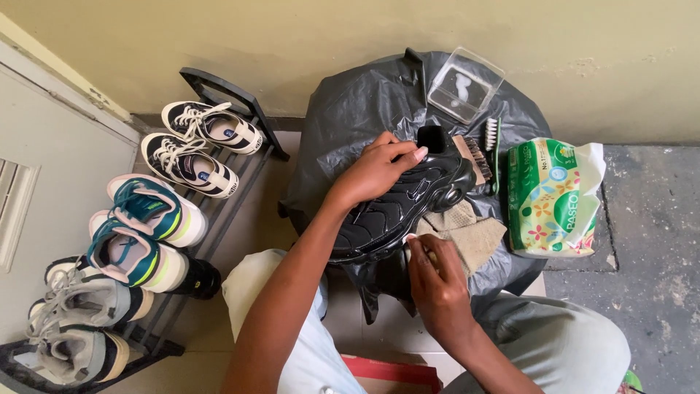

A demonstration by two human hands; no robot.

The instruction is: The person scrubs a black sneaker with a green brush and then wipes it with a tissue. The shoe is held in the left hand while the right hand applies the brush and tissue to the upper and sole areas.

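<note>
At the middle of the frame a black shoe [397, 208] lies tilted on a table covered with a black plastic bag [350, 109]. The left hand [375, 171] reaches in from the lower left, its forearm slanting up, and its fingers curl closed over the top of the shoe near the opening. Just below, the right hand [434, 273] comes up from the bottom edge, fingers bent and pinched at the shoe's lower side beside a beige cloth [470, 230]; what they grip cannot be told.

Both forearms are bare, with no sleeves reaching them. The left hand [375, 171] and right hand [436, 281] wear no gloves. Pale grey-blue trousers [561, 343] cover the legs.
</note>
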